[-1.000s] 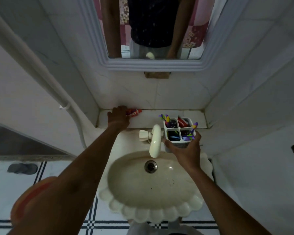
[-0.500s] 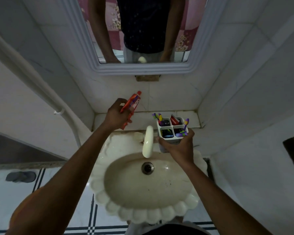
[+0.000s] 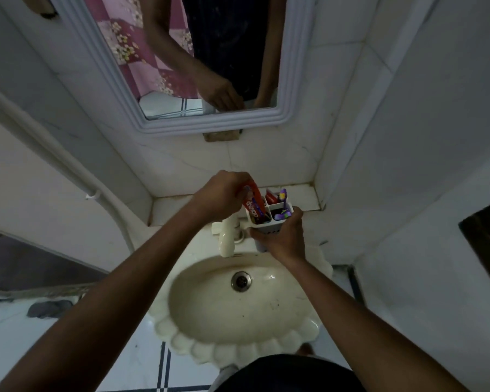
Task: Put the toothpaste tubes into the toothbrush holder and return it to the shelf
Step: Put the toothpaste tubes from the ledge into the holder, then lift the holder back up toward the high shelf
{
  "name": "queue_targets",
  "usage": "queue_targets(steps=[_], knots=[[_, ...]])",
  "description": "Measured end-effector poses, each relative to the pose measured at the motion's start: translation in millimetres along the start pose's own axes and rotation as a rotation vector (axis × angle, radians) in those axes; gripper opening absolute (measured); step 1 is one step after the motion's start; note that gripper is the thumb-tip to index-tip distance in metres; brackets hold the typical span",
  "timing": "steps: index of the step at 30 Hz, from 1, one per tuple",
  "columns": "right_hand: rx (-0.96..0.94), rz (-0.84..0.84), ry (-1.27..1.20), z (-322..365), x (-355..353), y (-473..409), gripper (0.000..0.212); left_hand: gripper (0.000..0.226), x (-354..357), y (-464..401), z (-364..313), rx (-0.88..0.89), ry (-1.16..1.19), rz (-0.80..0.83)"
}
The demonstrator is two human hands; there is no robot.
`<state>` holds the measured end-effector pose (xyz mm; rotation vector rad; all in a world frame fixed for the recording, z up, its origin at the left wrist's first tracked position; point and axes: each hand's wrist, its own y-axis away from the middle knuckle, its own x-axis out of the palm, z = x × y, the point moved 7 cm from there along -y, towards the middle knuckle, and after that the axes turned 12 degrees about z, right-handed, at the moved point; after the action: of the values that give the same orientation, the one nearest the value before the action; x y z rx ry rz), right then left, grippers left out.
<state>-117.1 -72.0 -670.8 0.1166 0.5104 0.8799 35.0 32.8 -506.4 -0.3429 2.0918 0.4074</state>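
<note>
toothpaste tube: red, upright with a slight tilt, lower end already inside the near-left compartment of the holder; upper end pinched in the left hand. Not let go yet, as far as visible.
second tube: red, stands in the far-left compartment, so that one looks done.
toothbrushes: purple, in the right-side compartments, heads poking above the rim.
toothbrush holder: white, four compartments, held off the shelf, above the back rim of the sink beside the tap; not resting on anything that can be seen.
left hand: closed around the top of the toothpaste tube, fingers curled over it from above, pushing or guiding it down.
right hand: wrapped around the holder's lower body from the near side, thumb up by the rim, steadying it.
shelf: narrow tiled ledge at the back wall under the mirror; the bare part shows no other tubes, though the hands hide its middle stretch.
sink: cream, scalloped front edge, drain in the middle, nothing in the bowl.
tap: cream spout at the sink's back edge, just left of the holder.
mirror: above the shelf, reflects the person's arms.
progress: judged late. One tube in, this one going in.
left to do: release the tube, then set the holder back on the shelf.
</note>
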Motion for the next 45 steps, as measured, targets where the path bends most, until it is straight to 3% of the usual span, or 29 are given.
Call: queue_targets(steps=[7, 13, 24, 27, 32, 37, 39, 41, 45], knots=[[0.007, 0.009, -0.001, 0, -2, -2, 0.133, 0.024, 19, -19, 1, -0.131, -0.03, 0.023], [0.005, 0.023, 0.022, 5, -4, -2, 0.137, 0.028, 47, -26, -3, -0.205, -0.169, 0.154], [0.004, 0.021, 0.018, -2, -5, 5, 0.137, 0.024, 52, -35, 4, -0.222, -0.365, 0.148], [-0.005, 0.029, 0.008, -5, -4, 8, 0.144, 0.027, 54, -28, 4, -0.173, -0.339, 0.055], [-0.068, 0.026, -0.018, -1, -14, 11, 0.136, 0.016, 30, 10, 24, -0.194, 0.198, -0.386], [-0.101, 0.025, 0.025, 11, -28, 13, 0.129, 0.029, 16, 35, 28, -0.295, 0.208, -0.408], [-0.132, 0.011, 0.028, 24, -35, 15, 0.127, 0.022, 9, 44, 25, -0.233, 0.155, -0.438], [-0.172, -0.038, 0.013, 43, -47, 19, 0.122, 0.043, 0, 52, 16, -0.175, 0.096, -0.43], [-0.305, -0.22, -0.031, 107, -84, 38, 0.112, 0.043, -39, 64, -11, -0.058, 0.092, -0.477]])
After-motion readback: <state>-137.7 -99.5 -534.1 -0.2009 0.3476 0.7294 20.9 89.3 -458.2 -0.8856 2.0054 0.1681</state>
